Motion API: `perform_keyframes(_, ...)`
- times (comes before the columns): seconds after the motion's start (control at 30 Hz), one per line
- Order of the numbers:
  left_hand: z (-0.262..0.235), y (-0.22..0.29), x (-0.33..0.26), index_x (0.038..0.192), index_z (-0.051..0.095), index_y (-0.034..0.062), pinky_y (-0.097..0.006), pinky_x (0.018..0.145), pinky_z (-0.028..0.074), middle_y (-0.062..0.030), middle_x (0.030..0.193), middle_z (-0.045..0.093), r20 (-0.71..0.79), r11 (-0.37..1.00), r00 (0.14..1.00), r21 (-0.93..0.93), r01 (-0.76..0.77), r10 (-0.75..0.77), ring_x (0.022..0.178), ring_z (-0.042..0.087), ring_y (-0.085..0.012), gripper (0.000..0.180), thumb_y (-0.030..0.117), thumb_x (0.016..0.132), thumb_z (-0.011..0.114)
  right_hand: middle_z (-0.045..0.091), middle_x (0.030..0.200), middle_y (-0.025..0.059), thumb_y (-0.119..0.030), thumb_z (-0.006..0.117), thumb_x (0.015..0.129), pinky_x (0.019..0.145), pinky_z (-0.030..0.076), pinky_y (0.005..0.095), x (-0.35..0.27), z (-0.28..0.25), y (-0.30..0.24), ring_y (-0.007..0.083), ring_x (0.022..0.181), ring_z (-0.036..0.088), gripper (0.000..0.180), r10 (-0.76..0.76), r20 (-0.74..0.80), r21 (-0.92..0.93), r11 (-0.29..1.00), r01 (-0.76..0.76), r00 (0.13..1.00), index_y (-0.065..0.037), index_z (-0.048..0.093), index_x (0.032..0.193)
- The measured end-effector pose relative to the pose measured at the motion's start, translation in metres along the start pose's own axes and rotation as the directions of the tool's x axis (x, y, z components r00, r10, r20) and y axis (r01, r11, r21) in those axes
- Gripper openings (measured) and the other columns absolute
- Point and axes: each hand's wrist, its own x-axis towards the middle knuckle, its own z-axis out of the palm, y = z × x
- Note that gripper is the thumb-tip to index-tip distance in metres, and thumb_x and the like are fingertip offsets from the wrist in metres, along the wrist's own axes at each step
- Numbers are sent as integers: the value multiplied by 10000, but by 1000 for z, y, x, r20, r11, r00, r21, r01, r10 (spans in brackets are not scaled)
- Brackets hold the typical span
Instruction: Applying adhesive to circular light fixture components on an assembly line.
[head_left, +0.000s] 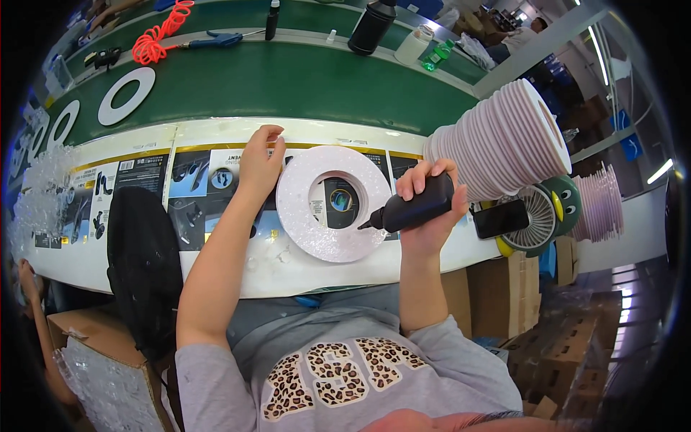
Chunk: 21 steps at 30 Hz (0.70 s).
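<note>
A flat white ring [299,216] with a wide hole lies on the printed sheets in front of me; it looks like a small stack. My right hand [432,209] is wrapped around a black squeeze bottle [417,204], tilted so that its narrow nozzle points down at the ring's surface, right of the hole. I cannot make out any liquid leaving the tip. My left hand [260,160] is by the ring's upper left edge, thumb and fingers apart, holding nothing.
At right a tall stack of white rings [497,140] leans beside a phone [502,219] and a small fan [536,216]. Beyond the white worktop, a green belt [237,86] carries loose rings [115,111]. A black bag-like object [144,259] is at left; cardboard boxes [504,295] stand below.
</note>
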Motion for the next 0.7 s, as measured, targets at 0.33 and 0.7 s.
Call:
perform_keyframes(0.33, 3, -2, -1, 1007, 569, 43, -346, 766, 487, -114, 956, 641, -19, 1000, 1000, 7, 16, -16, 885, 629, -250, 183, 145, 860, 532, 432, 573, 78, -435, 266, 954, 534, 373, 274, -5, 12, 5, 166, 514, 418, 446, 89, 98, 157, 982, -104, 991, -57, 406, 764)
perform_keyframes(0.7, 1, 0, -1, 1031, 563, 27, -319, 789, 488, -114, 971, 648, 16, 997, 999, 55, 48, -49, 889, 636, -236, 192, 126, 870, 530, 417, 548, 70, -386, 286, 943, 503, 360, 255, -5, 16, 10, 137, 494, 406, 413, 110, 163, 135, 982, -132, 981, -59, 394, 714)
